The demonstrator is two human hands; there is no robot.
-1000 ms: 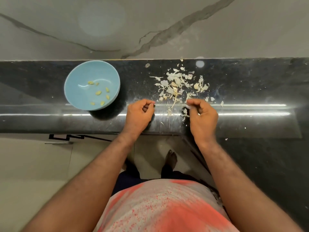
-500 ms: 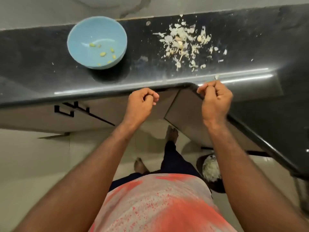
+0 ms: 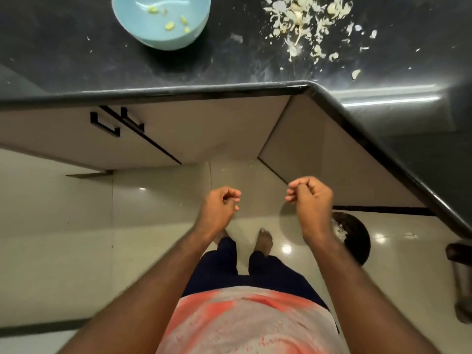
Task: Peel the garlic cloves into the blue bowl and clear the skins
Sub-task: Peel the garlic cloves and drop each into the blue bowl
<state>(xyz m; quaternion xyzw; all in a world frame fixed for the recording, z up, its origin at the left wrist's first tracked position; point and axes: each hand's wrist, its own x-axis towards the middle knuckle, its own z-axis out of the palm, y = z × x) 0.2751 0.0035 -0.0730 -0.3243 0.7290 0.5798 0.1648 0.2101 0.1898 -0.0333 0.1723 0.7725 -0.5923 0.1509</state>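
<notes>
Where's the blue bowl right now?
In the head view the blue bowl sits at the top, left of centre, on the black counter, cut off by the top edge. The garlic skins lie to its right, apart from it.

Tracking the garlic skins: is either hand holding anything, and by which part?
Cannot tell: bare left hand and bare right hand are curled, nothing visible inside.

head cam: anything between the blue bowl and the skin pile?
Between blue bowl and skin pile: mostly bare black counter with one pale scrap, head view.
</notes>
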